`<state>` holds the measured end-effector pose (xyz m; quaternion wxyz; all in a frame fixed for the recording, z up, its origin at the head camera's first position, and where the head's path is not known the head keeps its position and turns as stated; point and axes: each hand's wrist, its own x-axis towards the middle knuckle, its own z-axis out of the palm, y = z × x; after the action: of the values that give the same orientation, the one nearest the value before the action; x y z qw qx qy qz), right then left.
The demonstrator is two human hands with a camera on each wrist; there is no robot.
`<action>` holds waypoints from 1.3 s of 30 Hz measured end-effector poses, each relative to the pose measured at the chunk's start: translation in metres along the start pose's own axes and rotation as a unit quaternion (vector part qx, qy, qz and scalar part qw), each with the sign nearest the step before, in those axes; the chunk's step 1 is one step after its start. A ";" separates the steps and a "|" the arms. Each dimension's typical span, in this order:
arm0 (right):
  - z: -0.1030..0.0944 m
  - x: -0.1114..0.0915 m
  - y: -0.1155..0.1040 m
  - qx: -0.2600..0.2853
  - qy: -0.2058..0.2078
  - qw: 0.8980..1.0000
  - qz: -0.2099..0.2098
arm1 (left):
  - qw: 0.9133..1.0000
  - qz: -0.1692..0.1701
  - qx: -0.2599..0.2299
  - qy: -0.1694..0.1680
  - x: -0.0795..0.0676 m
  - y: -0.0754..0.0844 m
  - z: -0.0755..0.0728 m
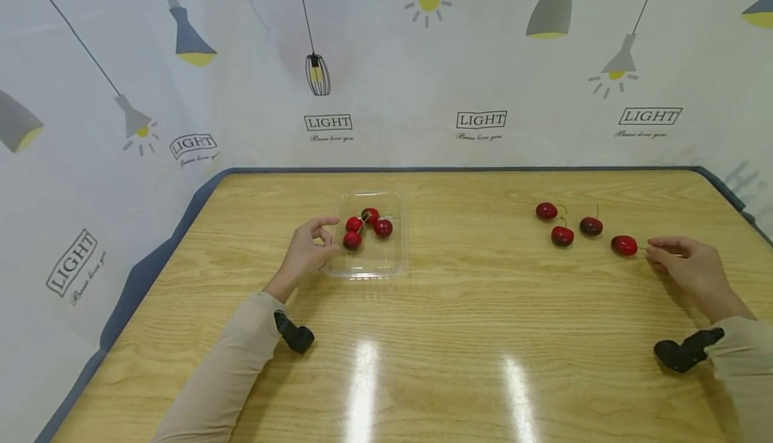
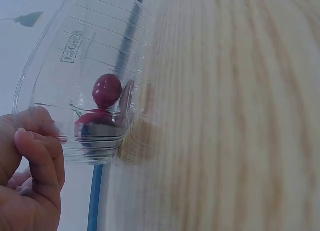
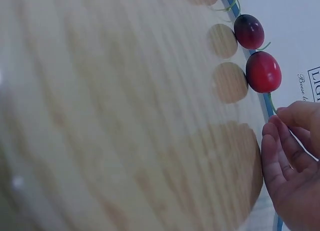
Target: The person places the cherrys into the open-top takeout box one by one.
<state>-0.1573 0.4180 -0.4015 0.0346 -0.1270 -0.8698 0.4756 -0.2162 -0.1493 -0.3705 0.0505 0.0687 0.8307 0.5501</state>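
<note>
A clear plastic container stands on the table with several red cherries inside, their stems still on. My left hand is at its left side, thumb and fingers gripping the rim, as the left wrist view shows close up. Over on the right, my right hand pinches the thin stem of a cherry between thumb and forefinger. In the right wrist view that cherry appears right at the tabletop, with its green stem running into the fingertips.
Three more stemmed cherries lie left of the pinched one: one at the back, one in front, one nearest the pinched cherry. The wooden table ends at a dark edge against a lamp-printed wall covering.
</note>
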 end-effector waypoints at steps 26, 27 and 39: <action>0.003 -0.004 -0.020 0.080 0.009 0.997 0.011 | 1.000 -0.008 0.010 0.006 0.001 0.002 0.001; 0.003 -0.004 -0.020 0.087 0.008 0.996 0.009 | 1.000 -0.007 0.011 0.006 0.001 0.002 0.001; 0.003 -0.005 -0.026 0.115 0.013 0.993 -0.020 | 1.000 -0.008 0.008 0.007 0.001 0.000 0.000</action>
<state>-0.1576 0.4005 -0.3810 0.0698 -0.1110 -0.8111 0.5700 -0.2169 -0.1490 -0.3704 0.0484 0.0590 0.8362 0.5432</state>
